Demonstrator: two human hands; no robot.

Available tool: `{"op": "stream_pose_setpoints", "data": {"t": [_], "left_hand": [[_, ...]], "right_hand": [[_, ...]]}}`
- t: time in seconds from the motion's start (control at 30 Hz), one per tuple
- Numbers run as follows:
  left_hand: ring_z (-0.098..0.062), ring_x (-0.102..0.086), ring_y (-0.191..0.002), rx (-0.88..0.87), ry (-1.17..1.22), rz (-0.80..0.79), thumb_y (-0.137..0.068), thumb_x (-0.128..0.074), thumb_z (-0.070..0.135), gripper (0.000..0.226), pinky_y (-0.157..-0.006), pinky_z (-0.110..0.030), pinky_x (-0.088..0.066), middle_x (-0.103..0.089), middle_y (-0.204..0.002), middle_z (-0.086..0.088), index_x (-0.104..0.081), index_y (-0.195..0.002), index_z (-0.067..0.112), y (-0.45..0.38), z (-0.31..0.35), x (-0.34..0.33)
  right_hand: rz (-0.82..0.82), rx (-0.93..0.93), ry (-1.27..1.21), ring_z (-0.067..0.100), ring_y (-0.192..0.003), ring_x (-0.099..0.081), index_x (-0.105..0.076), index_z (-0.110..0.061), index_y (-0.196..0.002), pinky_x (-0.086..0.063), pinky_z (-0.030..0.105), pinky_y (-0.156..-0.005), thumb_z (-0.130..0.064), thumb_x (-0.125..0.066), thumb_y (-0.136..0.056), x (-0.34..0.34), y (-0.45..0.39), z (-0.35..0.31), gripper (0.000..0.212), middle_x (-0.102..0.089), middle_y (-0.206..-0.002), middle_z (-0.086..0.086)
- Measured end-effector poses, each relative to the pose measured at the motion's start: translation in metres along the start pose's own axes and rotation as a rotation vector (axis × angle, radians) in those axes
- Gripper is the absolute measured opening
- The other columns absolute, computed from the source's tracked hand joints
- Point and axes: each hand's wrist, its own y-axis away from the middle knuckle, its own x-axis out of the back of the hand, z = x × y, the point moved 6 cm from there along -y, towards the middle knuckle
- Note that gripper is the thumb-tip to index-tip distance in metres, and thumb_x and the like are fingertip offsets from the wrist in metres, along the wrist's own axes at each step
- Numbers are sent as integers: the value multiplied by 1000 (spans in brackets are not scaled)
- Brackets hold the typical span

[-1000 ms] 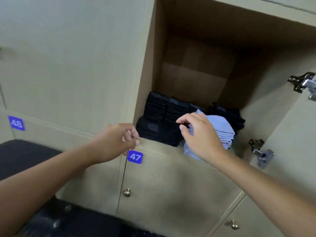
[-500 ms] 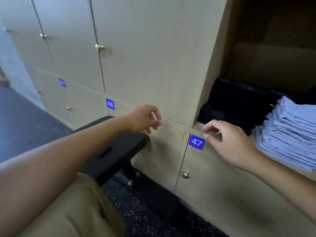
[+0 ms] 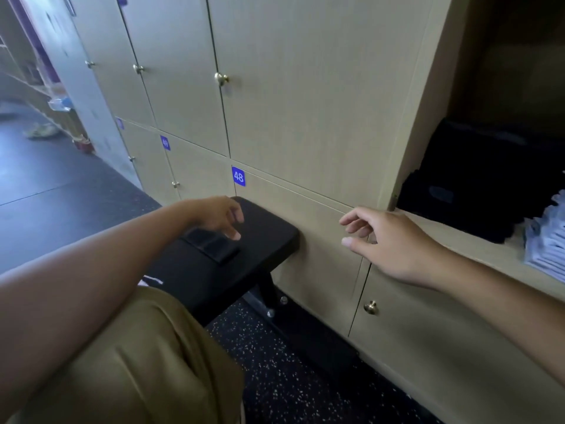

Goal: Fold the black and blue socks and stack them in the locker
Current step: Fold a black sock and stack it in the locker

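Observation:
The open locker (image 3: 477, 243) is at the right edge. Inside it lie stacked black socks (image 3: 477, 185) and, further right, a pile of folded light blue socks (image 3: 547, 240), cut off by the frame. A black folded sock (image 3: 214, 244) lies on the black bench (image 3: 269, 237) in front of the lockers. My left hand (image 3: 218, 215) hovers just over that sock, fingers loosely spread, holding nothing. My right hand (image 3: 388, 240) hangs in the air before the locker fronts, left of the open locker, fingers relaxed and empty.
Closed beige locker doors with brass knobs (image 3: 221, 78) fill the wall; a blue label 48 (image 3: 238, 176) sits above the bench. My leg in tan trousers (image 3: 146, 362) is at the lower left. Dark speckled floor (image 3: 290, 377) lies below.
The view has swung left, away from the open locker. My right hand left the blue sock pile and drew back empty. My left hand dropped toward the black sock on the bench.

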Motion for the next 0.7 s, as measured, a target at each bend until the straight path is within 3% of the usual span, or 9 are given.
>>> {"op": "stream_pose_setpoints", "data": {"t": [0.1, 0.23, 0.37, 0.53, 0.7], "left_hand": [[-30, -53, -127, 75, -113, -27, -80, -86, 25, 62, -111, -44, -42, -54, -139, -8, -57, -135, 16, -4, -25, -5], [-34, -48, -130, 141, -265, -76, -80, -86, 32, 77, -110, -44, -42, -44, -143, -10, -46, -145, 21, -5, -47, -10], [-33, -49, -124, 109, -299, -95, -80, -85, 36, 62, -104, -43, -43, -44, -138, -7, -52, -132, 28, -10, -51, -13], [-32, -36, -122, 58, -417, -105, -78, -83, 46, 43, -103, -49, -40, -44, -127, -2, -53, -107, 36, -15, -38, -16], [-29, -32, -126, 31, -523, -105, -82, -79, 50, 45, -102, -46, -34, -42, -121, 5, -58, -119, 35, -16, -30, -18]], "right_hand": [[-34, 11, 8, 2, -100, -59, -61, -35, -118, -49, 31, -92, -37, -66, -94, -9, -5, -5, 24, -61, -108, -18], [-84, 0, 17, 4, -102, -59, -60, -36, -119, -50, 31, -93, -39, -66, -94, -20, -9, -6, 26, -60, -109, -18], [-108, -15, 30, 6, -101, -60, -59, -38, -118, -51, 34, -93, -41, -65, -94, -24, -11, -4, 26, -59, -109, -18], [-128, -34, 37, 4, -102, -59, -58, -40, -120, -51, 33, -94, -42, -65, -94, -25, -10, 2, 27, -58, -109, -19], [-131, -62, 33, 5, -101, -58, -59, -39, -120, -50, 31, -93, -40, -66, -94, -22, -6, 7, 27, -59, -108, -18]]}}
